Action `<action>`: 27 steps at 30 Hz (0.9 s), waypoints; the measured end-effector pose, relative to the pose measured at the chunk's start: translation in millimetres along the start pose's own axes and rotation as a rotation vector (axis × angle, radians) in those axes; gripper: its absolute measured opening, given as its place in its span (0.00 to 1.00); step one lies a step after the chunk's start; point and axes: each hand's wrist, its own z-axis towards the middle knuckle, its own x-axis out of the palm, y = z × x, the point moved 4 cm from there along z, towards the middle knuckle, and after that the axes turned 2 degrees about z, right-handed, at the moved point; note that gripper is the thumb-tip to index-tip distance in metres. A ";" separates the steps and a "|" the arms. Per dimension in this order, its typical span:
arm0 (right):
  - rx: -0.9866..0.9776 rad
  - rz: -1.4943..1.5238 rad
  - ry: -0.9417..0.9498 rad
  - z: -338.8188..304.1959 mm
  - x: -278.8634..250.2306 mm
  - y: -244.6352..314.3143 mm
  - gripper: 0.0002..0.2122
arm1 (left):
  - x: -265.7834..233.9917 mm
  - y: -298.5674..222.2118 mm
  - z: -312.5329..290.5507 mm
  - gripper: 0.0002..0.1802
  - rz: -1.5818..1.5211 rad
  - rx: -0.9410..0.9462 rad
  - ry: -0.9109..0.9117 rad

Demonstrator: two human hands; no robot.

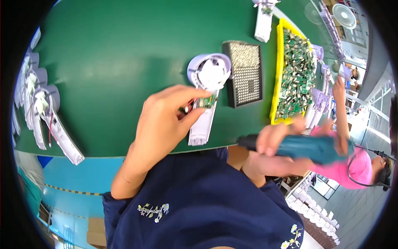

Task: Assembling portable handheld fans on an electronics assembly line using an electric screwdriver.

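Note:
A small handheld fan [210, 72] with a lilac ring and white blades lies on the green table, its open white handle [201, 128] toward me. My left hand [159, 118] is closed in a pinch over the handle, thumb and finger at the edges of a small green circuit board [208, 101]. Red and dark wires [189, 106] show beside the board, partly under the fingers. Off to the right, over the table's near edge, my right hand [269, 153] grips a teal electric screwdriver [309, 148] with a dark tip pointing left. Motion blurs this hand and tool.
A black screw tray [245, 102] stands right of the fan. Beyond it sits a yellow tray [278, 70] heaped with circuit boards. Several open fan housings [62, 135] lie at the left, another [264, 25] at the far right. A co-worker in pink [352, 168] is at the right.

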 end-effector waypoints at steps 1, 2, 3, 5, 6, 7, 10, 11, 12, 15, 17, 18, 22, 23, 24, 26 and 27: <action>0.237 -0.119 -0.175 -11.0 -3.4 -9.8 0.21 | 2.1 2.7 -2.0 0.16 -0.026 -0.012 0.004; 0.472 -0.444 -0.222 -25.9 -27.8 -20.1 0.23 | 3.2 4.0 -1.5 0.16 -0.058 -0.011 0.010; 0.516 -0.541 -0.246 -23.8 -7.2 -28.1 0.31 | 5.6 4.9 -1.7 0.17 -0.095 -0.025 0.031; 0.755 -0.406 -0.201 -43.7 -18.8 -47.7 0.33 | 4.6 4.8 -1.4 0.18 -0.024 0.013 0.123; 0.772 -0.428 -0.144 -50.2 -22.5 -52.6 0.32 | 7.9 5.4 -3.7 0.18 -0.069 0.016 0.083; 0.803 -0.382 -0.079 -49.5 -17.5 -54.6 0.32 | 6.2 3.8 -7.2 0.18 -0.071 0.006 0.064; 0.755 -0.271 -0.006 -44.7 -5.3 -54.5 0.30 | -1.3 -1.8 -12.3 0.19 -0.072 0.001 0.020; 0.778 -0.233 0.002 -44.1 -4.4 -58.0 0.31 | -2.6 2.6 -14.5 0.19 -0.097 0.013 -0.019; 0.808 -0.194 0.007 -45.3 -5.4 -60.9 0.31 | -2.4 4.1 -15.3 0.18 -0.101 0.019 -0.024; 0.867 -0.116 -0.007 -44.2 -8.8 -63.9 0.33 | 3.1 13.5 -14.0 0.19 -0.187 -0.069 -0.014; 0.807 -0.167 0.015 -43.8 -12.0 -64.8 0.33 | 7.9 11.7 -13.8 0.19 -0.275 -0.119 -0.001; 0.765 -0.222 0.033 -42.7 -14.0 -64.2 0.33 | 8.2 12.4 -13.5 0.19 -0.262 -0.139 0.025; 0.823 -0.110 0.024 -42.3 -17.6 -68.9 0.30 | 7.7 11.0 -11.6 0.19 -0.224 -0.052 0.062; 0.803 -0.091 0.039 -42.1 -16.2 -68.8 0.30 | 7.1 12.9 -12.9 0.19 -0.219 -0.047 0.068; 0.794 -0.088 0.036 -41.4 -16.2 -68.5 0.30 | 6.2 17.6 -14.5 0.19 -0.204 -0.075 0.044; 0.806 -0.083 0.056 -41.7 -15.1 -69.3 0.30 | 6.3 22.7 -16.3 0.19 -0.184 -0.098 0.024; 0.798 -0.079 0.053 -42.1 -15.4 -69.8 0.30 | 6.4 23.5 -17.2 0.20 -0.170 -0.101 0.003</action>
